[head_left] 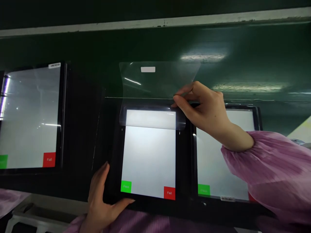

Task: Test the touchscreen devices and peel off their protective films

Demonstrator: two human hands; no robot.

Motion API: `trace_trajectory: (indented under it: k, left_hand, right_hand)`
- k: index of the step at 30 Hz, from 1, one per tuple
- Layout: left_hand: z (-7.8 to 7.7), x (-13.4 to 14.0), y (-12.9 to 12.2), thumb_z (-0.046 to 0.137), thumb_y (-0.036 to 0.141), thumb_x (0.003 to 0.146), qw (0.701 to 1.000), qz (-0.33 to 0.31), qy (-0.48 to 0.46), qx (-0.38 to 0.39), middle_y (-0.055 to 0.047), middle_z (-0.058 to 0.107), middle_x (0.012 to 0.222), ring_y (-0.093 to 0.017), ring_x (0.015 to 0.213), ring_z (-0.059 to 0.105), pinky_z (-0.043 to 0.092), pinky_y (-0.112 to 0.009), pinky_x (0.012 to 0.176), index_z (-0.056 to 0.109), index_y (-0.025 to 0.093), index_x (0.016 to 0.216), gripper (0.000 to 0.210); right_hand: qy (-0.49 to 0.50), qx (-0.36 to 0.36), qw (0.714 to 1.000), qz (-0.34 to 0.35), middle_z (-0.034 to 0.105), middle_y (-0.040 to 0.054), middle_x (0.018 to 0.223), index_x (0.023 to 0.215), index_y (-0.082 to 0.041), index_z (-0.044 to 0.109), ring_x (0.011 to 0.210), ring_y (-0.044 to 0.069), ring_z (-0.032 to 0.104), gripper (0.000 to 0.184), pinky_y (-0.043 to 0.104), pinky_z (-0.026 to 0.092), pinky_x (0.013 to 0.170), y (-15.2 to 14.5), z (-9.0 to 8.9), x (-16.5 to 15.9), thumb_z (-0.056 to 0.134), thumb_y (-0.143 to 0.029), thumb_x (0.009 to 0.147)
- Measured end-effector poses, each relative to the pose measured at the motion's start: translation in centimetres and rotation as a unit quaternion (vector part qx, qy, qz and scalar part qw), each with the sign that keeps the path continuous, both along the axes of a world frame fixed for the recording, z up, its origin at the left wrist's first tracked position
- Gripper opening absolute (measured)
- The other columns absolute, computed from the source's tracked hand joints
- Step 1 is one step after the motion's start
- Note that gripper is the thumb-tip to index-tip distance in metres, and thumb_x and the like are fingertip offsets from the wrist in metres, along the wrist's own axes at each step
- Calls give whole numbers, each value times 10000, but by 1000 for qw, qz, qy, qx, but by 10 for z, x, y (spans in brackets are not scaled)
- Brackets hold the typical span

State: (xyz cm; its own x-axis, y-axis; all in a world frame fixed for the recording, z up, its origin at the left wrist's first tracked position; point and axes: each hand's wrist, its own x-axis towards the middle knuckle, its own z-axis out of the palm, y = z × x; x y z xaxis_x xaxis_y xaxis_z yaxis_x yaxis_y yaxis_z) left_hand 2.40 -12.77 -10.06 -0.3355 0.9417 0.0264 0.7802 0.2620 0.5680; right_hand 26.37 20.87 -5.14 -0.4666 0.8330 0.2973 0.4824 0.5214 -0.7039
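My right hand (204,106) pinches the right side of a clear protective film (157,84) between thumb and fingers. The film is lifted and curled over the top of a tablet (149,155), and a small white label (148,69) sits near its far edge. The tablet lies face up, its lit white screen showing a green box at lower left and a red "Fail" box at lower right. At its lower left corner is my left hand (100,197), thumb and fingers spread along the dark border. Whether those fingertips press on the tablet is hard to tell.
A second tablet (225,155) lies close on the right, partly under my right forearm. Another tablet (31,119) lies at the left. Behind them the green work surface (85,71) reaches a pale rail (121,25). A grey bin (39,213) stands below at lower left.
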Motion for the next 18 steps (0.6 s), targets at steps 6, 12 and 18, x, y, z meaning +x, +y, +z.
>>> trace_trajectory:
  k: [6, 12, 18]
  left_hand:
    - [6, 4, 10, 847, 617, 801, 1000, 13, -11, 2, -162, 561, 1530, -408, 1376, 589, 555, -590, 1121, 318, 276, 1665, 1069]
    - [8, 4, 13, 827, 608, 832, 1000, -20, -3, 18, -173, 564, 1528, -404, 1363, 601, 580, -603, 1073, 279, 290, 1672, 1052]
    - [5, 3, 14, 830, 608, 828, 999, -29, -2, 40, -187, 563, 1529, -409, 1369, 595, 577, -613, 1063, 288, 267, 1663, 1052]
  right_hand:
    - [-2, 10, 1000, -2, 767, -31, 814, 981, -313, 574, 696, 223, 749, 74, 384, 564, 669, 3, -4, 0, 621, -334, 1035]
    - [11, 121, 988, 98, 762, -8, 921, 933, -289, 623, 699, 139, 680, 110, 292, 537, 626, -10, 24, 9, 681, -295, 1027]
    - [-45, 56, 977, 200, 699, -43, 781, 1136, -283, 675, 522, 102, 566, 94, 280, 481, 511, -66, 48, 28, 625, -255, 1062]
